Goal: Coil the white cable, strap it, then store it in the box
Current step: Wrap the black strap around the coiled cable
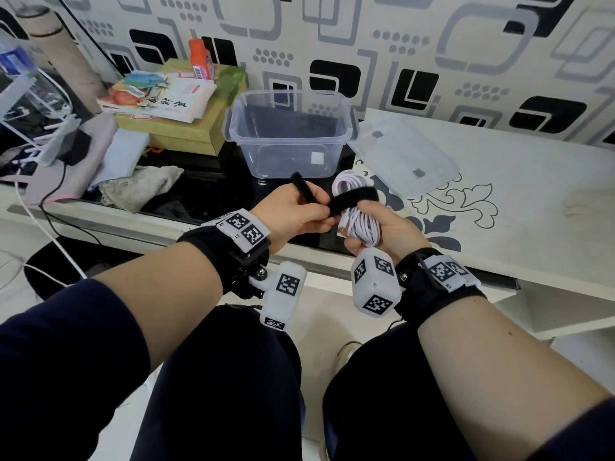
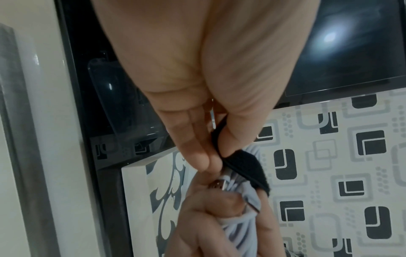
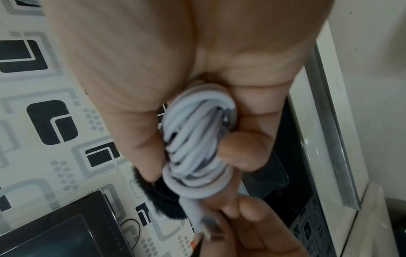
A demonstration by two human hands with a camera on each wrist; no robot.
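Observation:
My right hand (image 1: 369, 224) grips the coiled white cable (image 1: 361, 221) upright in front of me, just over the table's near edge; the same cable (image 3: 197, 139) fills the right wrist view, with a metal plug (image 2: 216, 185) sticking out near my fingers. A black strap (image 1: 352, 197) lies over the top of the coil. My left hand (image 1: 299, 214) pinches the strap (image 2: 239, 161) between thumb and fingers, and its free end (image 1: 301, 186) sticks up to the left. The clear plastic box (image 1: 289, 134) stands open behind my hands.
The box's clear lid (image 1: 406, 158) lies flat to the right on the white patterned table (image 1: 519, 181). To the left are a cardboard box (image 1: 186, 131) with books, an orange bottle (image 1: 199, 59), a crumpled cloth (image 1: 139, 188) and trailing wires (image 1: 50, 201).

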